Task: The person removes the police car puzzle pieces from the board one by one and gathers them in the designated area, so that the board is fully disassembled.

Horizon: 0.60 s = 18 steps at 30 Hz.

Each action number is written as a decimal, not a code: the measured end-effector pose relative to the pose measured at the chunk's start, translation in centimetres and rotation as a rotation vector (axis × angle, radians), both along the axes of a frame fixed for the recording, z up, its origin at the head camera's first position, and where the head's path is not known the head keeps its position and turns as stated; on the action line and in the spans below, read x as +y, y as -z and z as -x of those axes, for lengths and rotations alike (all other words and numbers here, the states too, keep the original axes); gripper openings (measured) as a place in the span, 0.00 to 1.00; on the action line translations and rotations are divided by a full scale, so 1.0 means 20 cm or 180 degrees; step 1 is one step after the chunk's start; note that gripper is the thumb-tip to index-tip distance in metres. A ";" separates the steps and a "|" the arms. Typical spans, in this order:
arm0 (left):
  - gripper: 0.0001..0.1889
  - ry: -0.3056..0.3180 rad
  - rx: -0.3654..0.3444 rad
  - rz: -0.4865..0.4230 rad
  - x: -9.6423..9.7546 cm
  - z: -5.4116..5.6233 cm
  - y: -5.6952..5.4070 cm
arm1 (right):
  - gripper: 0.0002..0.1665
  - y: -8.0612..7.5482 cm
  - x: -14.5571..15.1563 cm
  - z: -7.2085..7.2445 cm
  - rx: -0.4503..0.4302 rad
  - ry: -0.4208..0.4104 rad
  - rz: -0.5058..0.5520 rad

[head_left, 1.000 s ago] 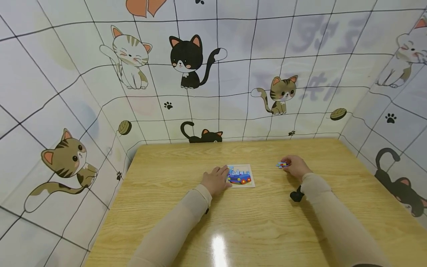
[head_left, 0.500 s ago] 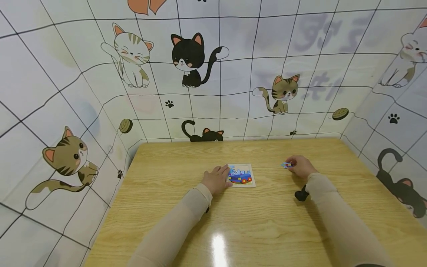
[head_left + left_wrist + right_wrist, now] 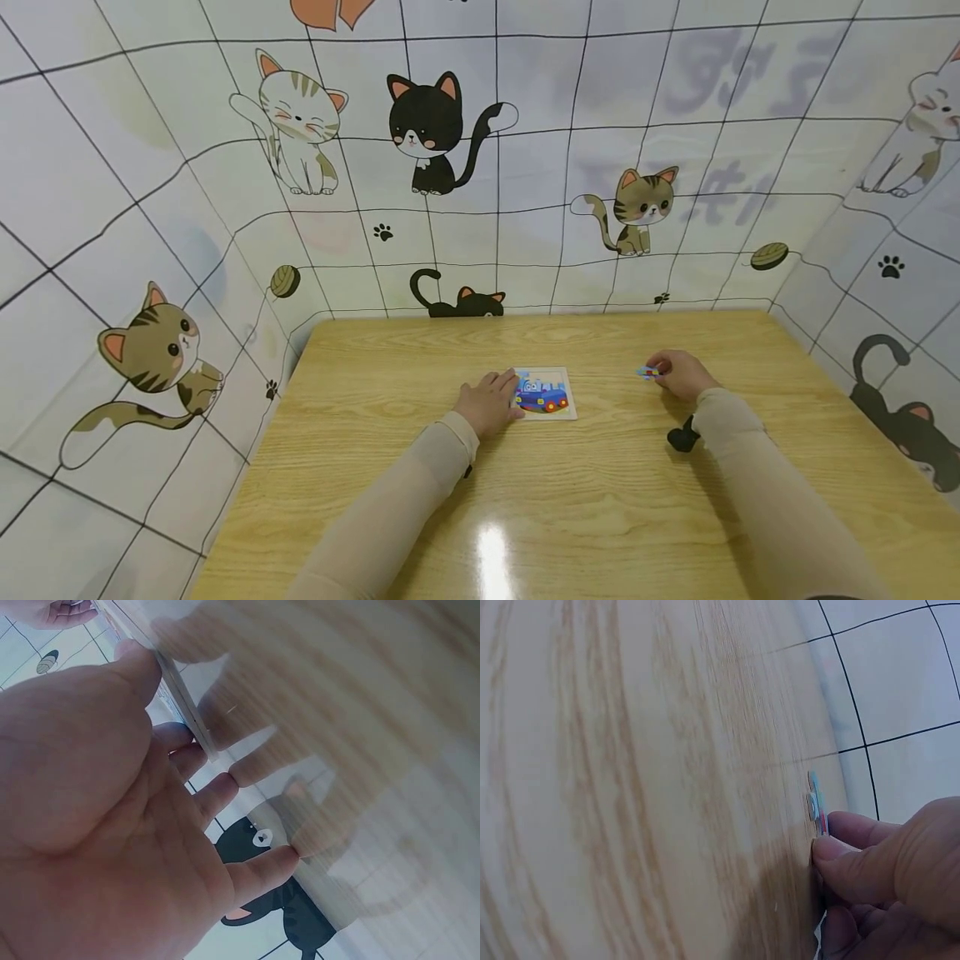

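A small jigsaw puzzle in a pale frame, with a blue cartoon vehicle on it, lies at the middle of the table. My left hand rests at its left edge, fingers extended. In the left wrist view the thumb is against the frame's edge and the fingertips touch the tabletop. To the right, my right hand pinches a small colourful puzzle piece between thumb and fingers. The right wrist view shows that piece nearly edge-on, close over the wood, partly hidden by the fingers.
The wooden table runs back to a wall covering with cartoon cats and a grid. More of this covering stands at the left and right sides. A black wrist attachment hangs under the right sleeve.
My right hand has shifted slightly to the right with the puzzle piece, away from the framed puzzle. The left hand has stayed at the frame. The head view has tilted a little.
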<state>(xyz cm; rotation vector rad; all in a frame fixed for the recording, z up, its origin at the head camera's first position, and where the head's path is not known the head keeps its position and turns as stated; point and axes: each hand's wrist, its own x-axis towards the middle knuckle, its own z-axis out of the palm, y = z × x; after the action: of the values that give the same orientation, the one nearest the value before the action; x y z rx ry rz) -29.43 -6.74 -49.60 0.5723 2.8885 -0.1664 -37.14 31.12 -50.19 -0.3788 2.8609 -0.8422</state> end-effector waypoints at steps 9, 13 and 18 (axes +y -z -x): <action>0.36 -0.0017 -0.0042 -0.0053 0.01 0.01 0.00 | 0.19 0.00 0.01 0.00 0.0074 -0.0019 -0.0030; 0.37 0.0021 -0.0042 -0.0027 0.01 0.00 -0.01 | 0.23 0.00 0.00 0.01 0.0232 -0.0017 0.0087; 0.37 0.0018 -0.0055 -0.0001 0.00 0.00 0.00 | 0.22 -0.01 -0.15 0.02 0.0281 -0.0060 0.0383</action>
<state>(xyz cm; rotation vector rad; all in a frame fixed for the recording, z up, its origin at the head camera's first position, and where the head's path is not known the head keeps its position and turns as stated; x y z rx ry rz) -29.51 -6.72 -49.54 0.5791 2.8707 -0.1611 -37.62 28.17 -50.06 -0.4673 2.8896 -1.0222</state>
